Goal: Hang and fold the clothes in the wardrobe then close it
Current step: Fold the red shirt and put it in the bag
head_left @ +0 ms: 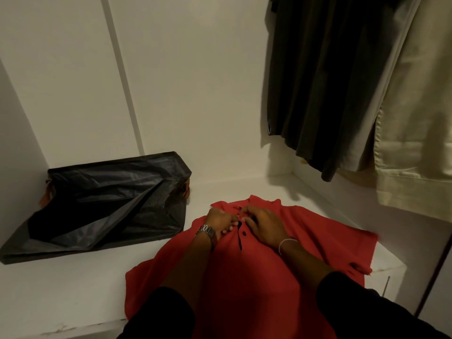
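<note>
Your red polo shirt lies flat, front side up, on the white wardrobe shelf. Its collar points to the back wall and its bottom edge hangs toward you. It is soft and light. It bends and wrinkles easily, so it will not keep its shape if you lift it by one spot. Hold it with two hands, at the shoulders or at the side edges, when you fold it.

Your left hand and your right hand are both up near the collar, by the dark buttons. The fingers of both hands are bent and look like they pinch the cloth at the button strip. It seems you are doing up the buttons or making the neck neat before you fold. You have a watch on your left wrist and a thin bracelet on your right.

To the left on the shelf sits a soft black storage box, open and saggy. Up on the right hang a dark garment and a cream garment.
</note>
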